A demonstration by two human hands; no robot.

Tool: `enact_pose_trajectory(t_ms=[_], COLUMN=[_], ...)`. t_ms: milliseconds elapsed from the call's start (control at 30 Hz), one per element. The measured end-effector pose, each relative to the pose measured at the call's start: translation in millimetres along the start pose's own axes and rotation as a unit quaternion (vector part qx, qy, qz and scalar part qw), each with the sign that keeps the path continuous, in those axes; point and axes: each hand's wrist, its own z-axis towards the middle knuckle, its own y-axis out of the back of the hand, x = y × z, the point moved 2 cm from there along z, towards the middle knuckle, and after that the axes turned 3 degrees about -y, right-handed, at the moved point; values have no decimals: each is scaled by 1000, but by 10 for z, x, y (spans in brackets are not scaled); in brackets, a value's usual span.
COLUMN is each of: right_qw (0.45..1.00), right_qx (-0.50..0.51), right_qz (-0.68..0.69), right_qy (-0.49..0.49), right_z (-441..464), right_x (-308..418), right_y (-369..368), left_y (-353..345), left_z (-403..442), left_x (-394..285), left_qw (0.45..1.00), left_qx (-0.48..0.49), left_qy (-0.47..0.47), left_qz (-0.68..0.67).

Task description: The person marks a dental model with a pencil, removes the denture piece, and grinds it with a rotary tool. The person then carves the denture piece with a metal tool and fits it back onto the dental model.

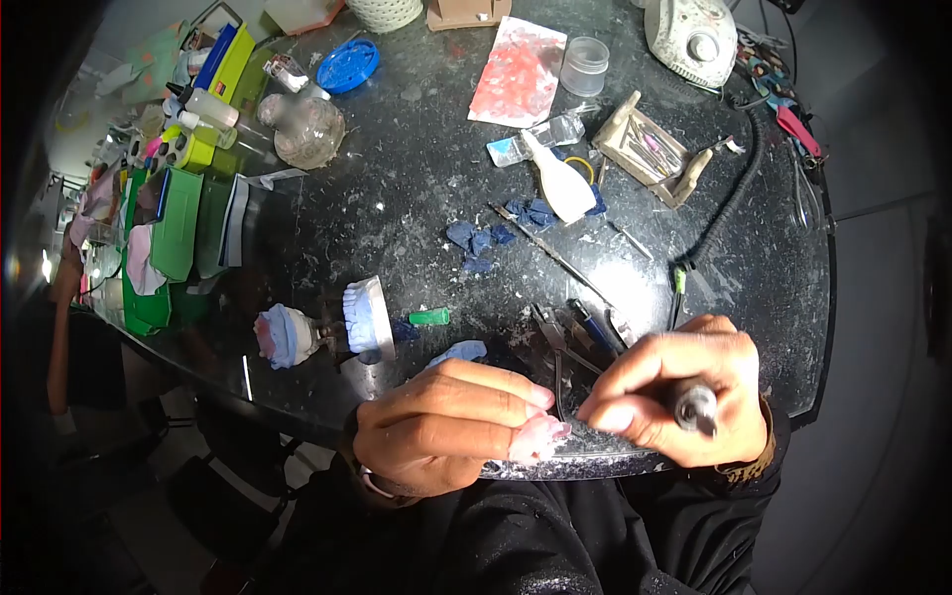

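Note:
Near the table's front edge, my left hand [446, 426] is closed on a small pink piece [538, 439], which shows at its fingertips. To the right of it, my right hand [684, 392] wraps round a dark handpiece [694, 405] with a metal end. A small gap separates the two hands. Pliers [557, 342] and a dark blue pen-like tool [595, 327] lie on the table just beyond them. Left of these are a green block [429, 317] and a white and blue dental cast [368, 319], beside another cast with pink on it [285, 335].
A white bottle [563, 186] lies mid-table by a tray of tools [650, 154]. A black coiled cord [739, 198] runs down the right side. Green bins [174, 228] and a glass jar [305, 131] stand at the left. A white machine [694, 42] sits at the back right.

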Motion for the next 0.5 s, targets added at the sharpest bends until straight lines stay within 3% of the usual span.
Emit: enact_pose_trajectory(t_ms=[100, 233, 367, 500], right_qw=[997, 989, 967, 961], right_qx=[54, 5, -12, 4], right_qz=[-31, -35, -131, -174], right_qy=[35, 140, 219, 216], right_z=[22, 6, 39, 12], right_x=[64, -70, -50, -18], right_y=[15, -33, -6, 21], left_y=[8, 5, 25, 56], left_z=[-11, 3, 16, 36], left_x=[3, -5, -13, -3], left_qw=[1000, 1000, 1000, 1000], left_qx=[0, 12, 5, 18], left_qy=[-4, -8, 9, 14], left_qz=[-3, -1, 14, 12])
